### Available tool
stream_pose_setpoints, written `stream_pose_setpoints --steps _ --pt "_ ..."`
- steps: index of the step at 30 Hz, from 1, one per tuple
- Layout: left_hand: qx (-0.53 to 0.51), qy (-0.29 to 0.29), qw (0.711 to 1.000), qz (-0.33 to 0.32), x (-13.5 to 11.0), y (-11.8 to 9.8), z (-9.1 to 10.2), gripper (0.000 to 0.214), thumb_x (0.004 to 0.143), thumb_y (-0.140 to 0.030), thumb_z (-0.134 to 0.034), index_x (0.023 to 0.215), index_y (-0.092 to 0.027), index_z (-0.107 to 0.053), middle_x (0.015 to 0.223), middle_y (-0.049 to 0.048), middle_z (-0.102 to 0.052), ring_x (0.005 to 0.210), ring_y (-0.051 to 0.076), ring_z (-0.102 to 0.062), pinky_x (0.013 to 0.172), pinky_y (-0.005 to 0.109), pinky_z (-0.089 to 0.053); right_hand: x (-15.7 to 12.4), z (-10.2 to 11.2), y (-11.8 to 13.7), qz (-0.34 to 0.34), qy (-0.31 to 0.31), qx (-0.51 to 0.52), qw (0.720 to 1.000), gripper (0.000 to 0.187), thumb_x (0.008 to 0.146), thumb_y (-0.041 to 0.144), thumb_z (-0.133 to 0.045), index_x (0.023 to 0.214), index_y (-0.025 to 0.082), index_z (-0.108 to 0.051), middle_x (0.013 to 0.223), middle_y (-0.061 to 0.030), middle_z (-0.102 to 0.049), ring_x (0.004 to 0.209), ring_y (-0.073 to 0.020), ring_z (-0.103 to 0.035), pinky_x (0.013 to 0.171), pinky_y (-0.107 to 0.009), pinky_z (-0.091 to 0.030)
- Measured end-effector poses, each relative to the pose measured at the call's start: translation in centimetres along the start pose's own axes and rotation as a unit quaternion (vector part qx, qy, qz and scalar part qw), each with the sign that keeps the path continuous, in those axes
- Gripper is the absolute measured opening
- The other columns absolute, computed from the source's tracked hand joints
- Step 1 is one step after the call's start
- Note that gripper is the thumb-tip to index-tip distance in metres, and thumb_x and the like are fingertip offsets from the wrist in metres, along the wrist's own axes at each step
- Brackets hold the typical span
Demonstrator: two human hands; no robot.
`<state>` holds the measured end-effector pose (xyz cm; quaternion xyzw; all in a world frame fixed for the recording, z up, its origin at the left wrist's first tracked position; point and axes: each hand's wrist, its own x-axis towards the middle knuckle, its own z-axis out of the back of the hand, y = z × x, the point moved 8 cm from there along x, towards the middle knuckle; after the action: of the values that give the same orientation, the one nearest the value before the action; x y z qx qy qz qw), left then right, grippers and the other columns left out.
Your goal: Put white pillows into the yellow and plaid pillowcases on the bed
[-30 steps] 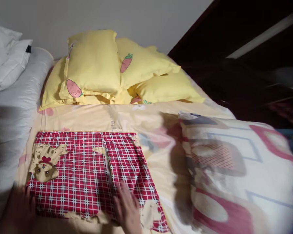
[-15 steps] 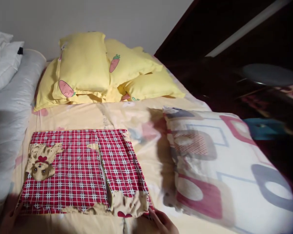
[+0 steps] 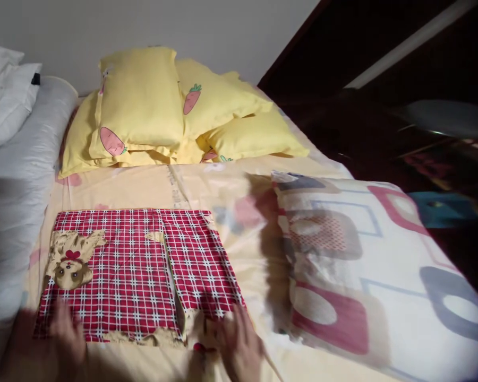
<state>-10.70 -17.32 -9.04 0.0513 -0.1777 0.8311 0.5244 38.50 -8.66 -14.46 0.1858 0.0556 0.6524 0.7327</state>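
Observation:
A red plaid pillowcase [image 3: 123,276] lies flat on the bed. It has a slit-like opening right of its middle and a printed animal with a red heart at its left. My left hand [image 3: 67,334] is over its near left corner, blurred, fingers stretched forward. Over the near right corner is my right hand [image 3: 242,342], with its fingers apart and partly covering a beige printed patch. Neither hand grips anything that I can see; whether they press on the cloth I cannot tell.
Several yellow pillows [image 3: 139,101] with carrot prints are piled at the wall. A large patterned pillow [image 3: 338,265] lies at the right. A grey bolster-like roll [image 3: 19,185] and white pillows [image 3: 8,101] line the left. Beyond the bed's right edge it is dark.
Both hands have let go of the pillowcase's near corners and moved inward and up over it. The pillowcase lies as before; the view has shifted slightly.

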Motion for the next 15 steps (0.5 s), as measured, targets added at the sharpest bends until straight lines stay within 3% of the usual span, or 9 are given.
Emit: stream_pose_setpoints --steps 3,4,6,9,11,13,15 --pt "0.024 0.087 0.990 -0.109 -2.4 -9.7 -5.1 0.064 0.095 -0.033 -0.041 0.156 -0.020 -0.030 0.149 0.0130 -0.055 0.142 0.031 -0.045 0.118 0.056 -0.033 -1.0 -4.5 6.3 0.083 0.053 -0.017 0.995 0.065 0.100 0.044 -0.030 0.160 0.021 -0.019 0.156 -0.0147 -0.044 0.142 -0.0338 -0.042 0.113 -0.059 -0.030" --pt "0.032 0.102 0.986 -0.125 -3.0 -11.7 -6.1 0.066 0.095 -0.032 -0.042 0.158 -0.024 -0.024 0.152 0.0101 -0.052 0.143 0.030 -0.044 0.120 0.056 -0.029 -1.2 -5.6 7.6 0.097 0.069 -0.023 0.993 0.065 0.100 0.044 -0.029 0.160 0.025 -0.014 0.157 -0.0126 -0.043 0.143 -0.0331 -0.041 0.114 -0.059 -0.029" --pt "0.047 0.113 0.983 -0.140 -4.0 -13.7 -7.0 0.068 0.095 -0.033 -0.043 0.158 -0.029 -0.018 0.156 0.0068 -0.046 0.143 0.028 -0.044 0.121 0.056 -0.026 -1.8 -6.6 8.9 0.116 0.089 -0.030 0.989 0.066 0.100 0.044 -0.031 0.160 0.027 -0.009 0.159 -0.0110 -0.040 0.144 -0.0326 -0.039 0.114 -0.059 -0.029" --pt "0.064 0.104 0.981 -0.147 -5.4 -13.2 -6.8 0.069 0.094 -0.033 -0.044 0.158 -0.031 -0.018 0.157 0.0048 -0.043 0.140 0.026 -0.048 0.119 0.053 -0.029 -3.5 -6.0 9.6 0.144 0.102 -0.033 0.984 0.069 0.099 0.043 -0.036 0.159 0.029 -0.007 0.160 -0.0088 -0.037 0.144 -0.0317 -0.041 0.113 -0.057 -0.032" --pt "0.056 0.088 0.978 -0.180 -7.0 -12.2 -6.5 0.070 0.093 -0.031 -0.043 0.158 -0.034 -0.017 0.151 0.0042 -0.052 0.134 0.026 -0.055 0.112 0.052 -0.039 -5.3 -5.1 10.1 0.202 0.118 -0.012 0.972 0.068 0.099 0.041 -0.038 0.159 0.032 -0.008 0.157 -0.0062 -0.042 0.139 -0.0292 -0.048 0.110 -0.051 -0.039" --pt "0.036 0.070 0.972 -0.222 -8.8 -10.4 -6.1 0.073 0.090 -0.027 -0.041 0.158 -0.036 -0.015 0.137 0.0047 -0.065 0.122 0.026 -0.064 0.100 0.051 -0.049 -7.1 -4.3 9.9 0.257 0.154 0.019 0.954 0.068 0.099 0.040 -0.039 0.159 0.033 -0.008 0.154 -0.0035 -0.047 0.135 -0.0260 -0.053 0.107 -0.044 -0.044" --pt "0.013 0.059 0.970 -0.237 -9.8 -7.4 -5.4 0.075 0.089 -0.024 -0.039 0.158 -0.037 -0.014 0.126 0.0050 -0.073 0.114 0.027 -0.069 0.091 0.051 -0.056 -7.4 -3.1 7.9 0.261 0.174 0.028 0.949 0.068 0.099 0.039 -0.040 0.159 0.034 -0.008 0.153 -0.0016 -0.048 0.133 -0.0247 -0.055 0.106 -0.040 -0.045"
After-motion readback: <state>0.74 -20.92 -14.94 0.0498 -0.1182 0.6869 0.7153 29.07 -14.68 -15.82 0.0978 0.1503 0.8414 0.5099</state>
